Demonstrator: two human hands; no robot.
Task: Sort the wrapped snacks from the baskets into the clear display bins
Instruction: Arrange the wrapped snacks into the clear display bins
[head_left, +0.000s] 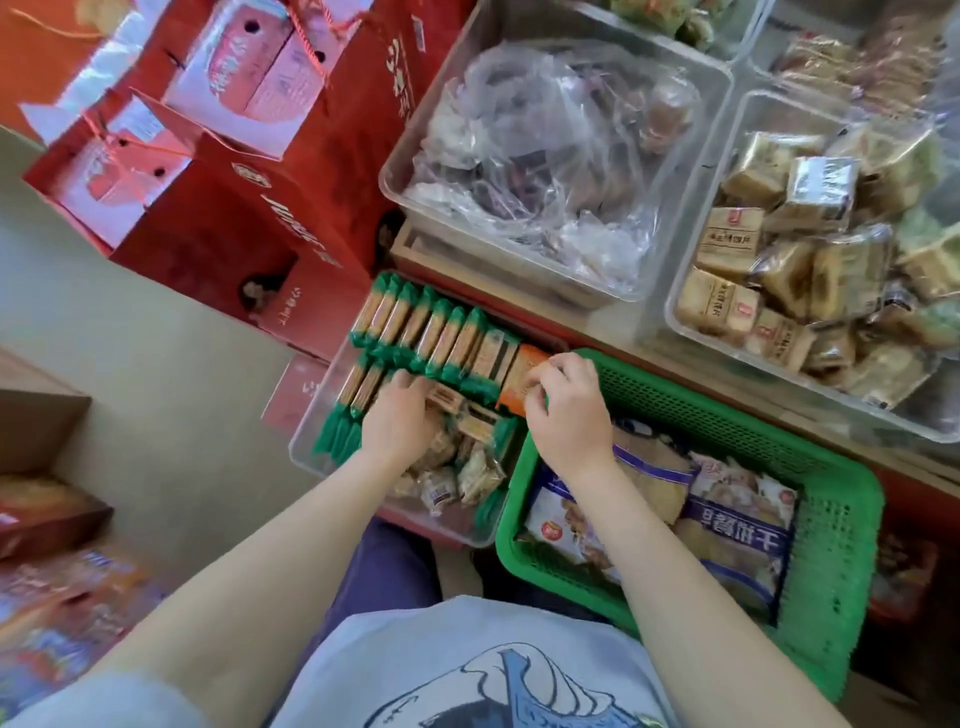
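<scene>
Carefully, we seat the orange-wrapped snack (522, 382) at the far right end of the clear bin (306, 447), our right hand (569, 410) pinching it, while our left hand (400, 415), fingers spread, steadies the green-wrapped rows (431, 332) so they stay aligned.

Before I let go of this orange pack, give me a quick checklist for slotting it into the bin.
1. Right hand has a grip on the orange pack: ok.
2. Pack sits at the end of the green-wrapped row: ok.
3. Left hand rests on the packs in the clear bin: ok.
4. Room for the pack beside the row: cannot tell.
5. More snacks left in the green basket: ok.
</scene>
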